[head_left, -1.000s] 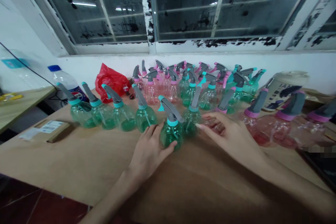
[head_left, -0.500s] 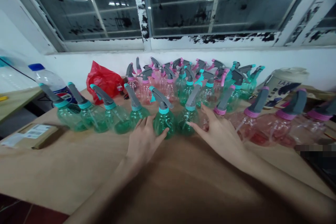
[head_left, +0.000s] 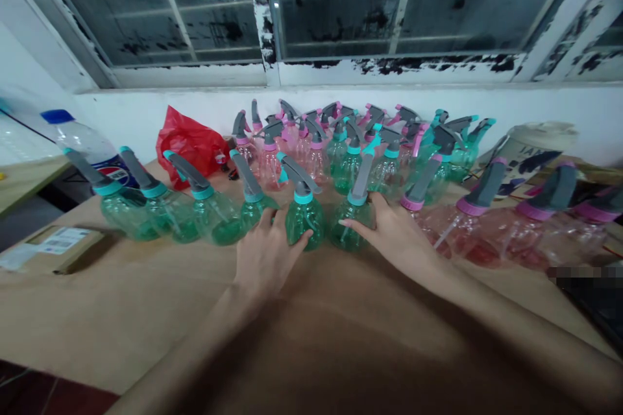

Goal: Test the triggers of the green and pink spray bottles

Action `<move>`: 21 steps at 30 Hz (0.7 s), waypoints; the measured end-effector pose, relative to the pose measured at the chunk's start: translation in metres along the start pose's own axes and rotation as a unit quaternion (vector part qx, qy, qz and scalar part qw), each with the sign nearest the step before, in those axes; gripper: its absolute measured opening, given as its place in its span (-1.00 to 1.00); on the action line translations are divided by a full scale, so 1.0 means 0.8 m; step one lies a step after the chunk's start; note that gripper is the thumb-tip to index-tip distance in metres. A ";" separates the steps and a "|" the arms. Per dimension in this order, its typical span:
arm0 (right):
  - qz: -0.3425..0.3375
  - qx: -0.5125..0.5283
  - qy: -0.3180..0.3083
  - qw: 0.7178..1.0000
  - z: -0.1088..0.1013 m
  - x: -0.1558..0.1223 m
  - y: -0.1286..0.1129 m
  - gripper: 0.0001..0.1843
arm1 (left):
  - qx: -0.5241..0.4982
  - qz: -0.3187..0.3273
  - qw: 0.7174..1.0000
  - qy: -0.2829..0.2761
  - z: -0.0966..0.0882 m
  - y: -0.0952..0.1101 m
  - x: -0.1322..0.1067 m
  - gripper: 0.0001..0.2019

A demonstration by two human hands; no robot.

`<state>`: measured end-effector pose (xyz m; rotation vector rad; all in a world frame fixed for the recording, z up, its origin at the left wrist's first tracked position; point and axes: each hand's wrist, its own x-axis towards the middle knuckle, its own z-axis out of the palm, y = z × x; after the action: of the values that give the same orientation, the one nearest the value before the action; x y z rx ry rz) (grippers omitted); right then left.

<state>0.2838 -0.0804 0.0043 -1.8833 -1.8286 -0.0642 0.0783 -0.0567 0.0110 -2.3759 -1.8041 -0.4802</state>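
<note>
Left hand [head_left: 265, 249] grip closed round a translucent green, globe-shaped plastic spray bottle [head_left: 305, 224] on the smooth brown desk [head_left: 160, 311]; right hand [head_left: 402, 233] grip closed on its twin green bottle [head_left: 349, 233] just beside, thumb in front. Both stand upright, left one's grey head slanting up-left, right one's tipping away and slightly right; can't tell liquid from tint inside. Behind: crinkled red plastic bag [head_left: 187, 149], then smooth white wall [head_left: 160, 100].
</note>
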 end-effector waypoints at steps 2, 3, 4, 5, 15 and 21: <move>-0.008 0.016 -0.009 1.000 -0.005 -0.007 0.001 -0.45 | 0.003 -0.002 1.000 -0.006 0.000 0.001 0.000 -0.51; -0.017 0.023 -0.012 1.000 -0.008 -0.012 0.002 -0.44 | 0.002 -0.003 1.000 -0.009 -0.001 0.001 0.000 -0.51; -0.027 0.029 -0.015 0.999 -0.010 -0.017 0.003 -0.43 | -0.002 -0.003 1.000 -0.010 -0.002 0.002 -0.001 -0.51; -0.037 0.035 -0.019 0.999 -0.013 -0.023 0.005 -0.43 | -0.009 -0.002 1.000 -0.009 -0.004 0.003 -0.003 -0.50; -0.120 0.232 -0.192 0.946 -0.061 -0.070 0.026 -0.58 | -0.210 0.093 0.973 -0.035 -0.014 0.023 -0.079 -0.49; -0.177 0.258 -0.250 0.916 -0.084 -0.090 0.043 -0.45 | -0.341 0.109 0.925 -0.131 0.002 0.059 -0.126 -0.24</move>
<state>0.3303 -0.1719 0.0247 -1.2482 -2.2160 0.7678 0.0993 -0.1621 -0.0184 -3.1937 -1.6108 -0.9238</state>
